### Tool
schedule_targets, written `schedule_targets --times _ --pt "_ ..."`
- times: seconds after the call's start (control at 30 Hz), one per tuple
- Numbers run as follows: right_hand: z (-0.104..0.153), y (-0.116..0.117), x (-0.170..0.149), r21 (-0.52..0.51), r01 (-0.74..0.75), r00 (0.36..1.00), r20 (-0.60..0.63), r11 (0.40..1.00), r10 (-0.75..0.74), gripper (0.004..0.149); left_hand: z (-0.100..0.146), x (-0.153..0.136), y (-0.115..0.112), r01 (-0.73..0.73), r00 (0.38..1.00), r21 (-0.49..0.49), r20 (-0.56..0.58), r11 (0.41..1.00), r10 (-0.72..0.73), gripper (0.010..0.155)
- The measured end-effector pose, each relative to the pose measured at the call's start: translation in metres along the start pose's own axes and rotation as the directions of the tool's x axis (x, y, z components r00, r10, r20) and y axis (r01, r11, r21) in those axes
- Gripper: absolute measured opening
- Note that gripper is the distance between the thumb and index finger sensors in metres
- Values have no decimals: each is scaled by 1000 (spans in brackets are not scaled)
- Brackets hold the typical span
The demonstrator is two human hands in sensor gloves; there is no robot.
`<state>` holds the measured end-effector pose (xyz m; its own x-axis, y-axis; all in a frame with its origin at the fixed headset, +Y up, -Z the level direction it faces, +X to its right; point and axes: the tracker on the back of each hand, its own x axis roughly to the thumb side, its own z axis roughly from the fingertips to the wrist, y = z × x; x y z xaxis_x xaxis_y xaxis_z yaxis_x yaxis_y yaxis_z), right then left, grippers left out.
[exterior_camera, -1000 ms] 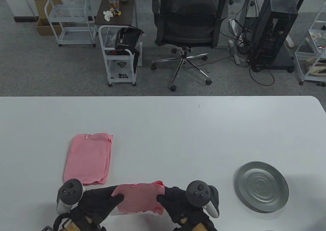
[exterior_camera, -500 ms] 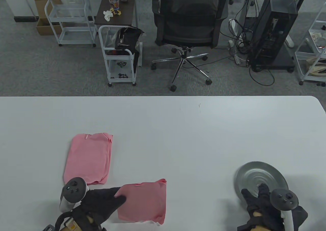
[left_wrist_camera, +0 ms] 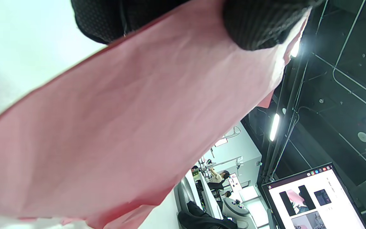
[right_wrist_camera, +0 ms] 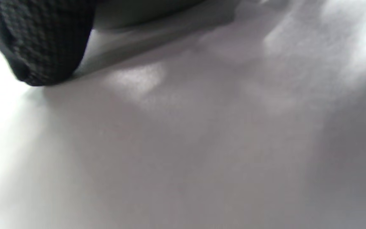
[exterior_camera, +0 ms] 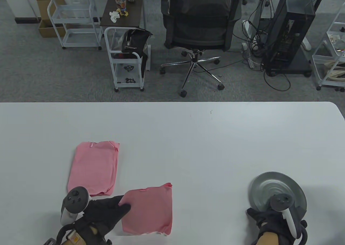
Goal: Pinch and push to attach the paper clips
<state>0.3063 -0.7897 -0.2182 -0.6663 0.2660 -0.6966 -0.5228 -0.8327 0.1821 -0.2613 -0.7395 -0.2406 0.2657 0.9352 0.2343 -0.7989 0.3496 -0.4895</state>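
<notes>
A loose pink paper stack [exterior_camera: 148, 210] lies near the table's front edge. My left hand [exterior_camera: 122, 204] pinches its left edge, thumb on top; in the left wrist view the pink paper stack [left_wrist_camera: 138, 127] runs between the gloved fingers [left_wrist_camera: 259, 25]. A second pink stack [exterior_camera: 93, 170] lies behind it with a paper clip [exterior_camera: 91, 145] on its far edge. My right hand [exterior_camera: 265, 218] is at the near rim of the metal plate [exterior_camera: 277, 185], its fingers hidden under the tracker. One fingertip [right_wrist_camera: 40, 41] touches the table beside the plate rim [right_wrist_camera: 145, 12]. No clip shows in the plate.
The white table [exterior_camera: 188, 137] stretches wide behind the papers and the plate. Beyond its far edge stand an office chair [exterior_camera: 199, 23], a white cart [exterior_camera: 126, 58] and a computer tower [exterior_camera: 291, 31] on the carpet.
My right hand let go of the paper's right edge, moved right onto the plate, then drew back to its near rim. The held stack shifted slightly left and turned a little.
</notes>
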Motion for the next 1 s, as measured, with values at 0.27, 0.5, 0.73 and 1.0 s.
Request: schedule_targets --times 0.27,0.5,0.73,1.0 --pt "9 -6 14 -32 -66 990 124 997 69 85 0 -4 1 -1 1000 0 -18 1000 1 45" --pt "19 -6 29 -166 -147 970 167 975 175 61 3 -4 3 14 1000 7 -16 1000 -14 45" --pt "28 -3 36 -285 -181 955 179 941 238 48 5 -3 3 22 1000 9 -11 1000 -22 45" --pt "32 -3 33 -349 -97 960 215 932 181 40 5 -7 6 12 1000 12 -24 1000 -12 45"
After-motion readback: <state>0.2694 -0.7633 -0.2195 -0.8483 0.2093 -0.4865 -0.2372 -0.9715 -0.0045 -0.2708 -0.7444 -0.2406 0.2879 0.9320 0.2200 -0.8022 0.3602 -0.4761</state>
